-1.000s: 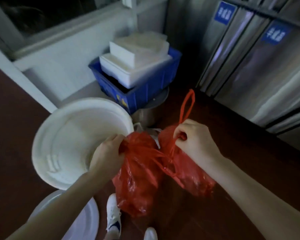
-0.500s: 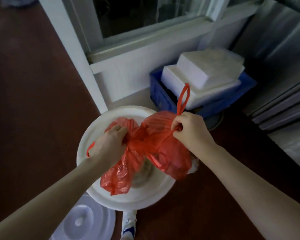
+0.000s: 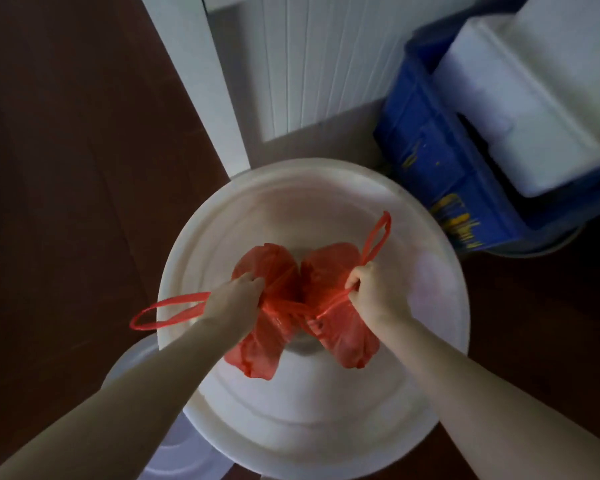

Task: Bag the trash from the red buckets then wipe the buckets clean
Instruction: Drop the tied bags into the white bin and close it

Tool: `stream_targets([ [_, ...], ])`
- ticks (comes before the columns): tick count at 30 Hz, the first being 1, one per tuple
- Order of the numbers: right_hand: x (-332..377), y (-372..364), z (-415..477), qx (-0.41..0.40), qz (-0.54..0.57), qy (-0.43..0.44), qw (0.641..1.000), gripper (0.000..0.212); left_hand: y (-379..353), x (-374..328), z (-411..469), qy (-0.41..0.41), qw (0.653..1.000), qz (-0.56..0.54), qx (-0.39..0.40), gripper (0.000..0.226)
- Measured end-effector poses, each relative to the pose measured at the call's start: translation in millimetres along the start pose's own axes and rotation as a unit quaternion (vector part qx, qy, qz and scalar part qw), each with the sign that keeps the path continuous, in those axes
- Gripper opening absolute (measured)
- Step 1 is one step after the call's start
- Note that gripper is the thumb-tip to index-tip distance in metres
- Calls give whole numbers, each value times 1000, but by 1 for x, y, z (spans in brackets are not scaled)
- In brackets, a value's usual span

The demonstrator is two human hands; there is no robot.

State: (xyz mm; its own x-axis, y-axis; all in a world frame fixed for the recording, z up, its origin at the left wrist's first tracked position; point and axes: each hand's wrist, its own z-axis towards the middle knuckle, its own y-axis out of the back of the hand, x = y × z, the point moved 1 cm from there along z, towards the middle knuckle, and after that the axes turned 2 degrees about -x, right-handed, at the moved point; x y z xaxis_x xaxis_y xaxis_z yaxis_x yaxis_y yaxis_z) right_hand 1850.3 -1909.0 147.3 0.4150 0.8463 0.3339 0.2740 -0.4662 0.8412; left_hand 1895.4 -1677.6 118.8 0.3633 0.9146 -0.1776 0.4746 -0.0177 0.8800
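Note:
A red plastic bag [image 3: 340, 336] hangs over the open mouth of a large white bucket [image 3: 194, 251]. My left hand [image 3: 234, 299] grips the bag's left side, and one handle loop [image 3: 163, 311] sticks out to the left past it. My right hand [image 3: 373, 292] grips the bag's right side, with the other handle loop [image 3: 376, 239] standing up above it. The handles are pulled apart across the bag's top. What is in the bag is hidden. No red bucket is in view.
A white round lid [image 3: 174, 455] lies on the dark red-brown floor at the lower left, partly under the bucket. A blue crate [image 3: 426, 143] holding white foam boxes [image 3: 534, 98] stands at the right. A white wall panel and post [image 3: 201, 81] rise behind the bucket.
The bag has moved from beside the white bucket to over its mouth. Both hands keep their grip, and the handle loops now stick out further to either side.

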Motion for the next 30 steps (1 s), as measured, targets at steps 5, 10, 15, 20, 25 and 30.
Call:
stream_targets([
  [5, -13, -49, 2, 50, -2, -24, 998, 24, -41, 4, 8, 22, 997, -20, 69, 34],
  [10, -2, -57, -15, 110, -23, 4, 994, 30, -44, 1, -11, 21, 990, -100, 94, 47],
  [15, 13, -40, -57, 122, -48, 56, 990, 31, -29, 9, -60, 50, 989, -128, 54, 44],
  [20, 31, -25, -113, 108, -56, 134, 984, 28, -22, 23, -138, 124, 969, -210, -25, 35],
  [25, 66, -23, -177, 88, -21, 221, 971, 24, -41, 37, -241, 208, 937, -266, -92, 29],
  [30, 116, -57, -223, 103, -20, 318, 942, 22, -84, 61, -330, 312, 894, -310, -88, 29],
])
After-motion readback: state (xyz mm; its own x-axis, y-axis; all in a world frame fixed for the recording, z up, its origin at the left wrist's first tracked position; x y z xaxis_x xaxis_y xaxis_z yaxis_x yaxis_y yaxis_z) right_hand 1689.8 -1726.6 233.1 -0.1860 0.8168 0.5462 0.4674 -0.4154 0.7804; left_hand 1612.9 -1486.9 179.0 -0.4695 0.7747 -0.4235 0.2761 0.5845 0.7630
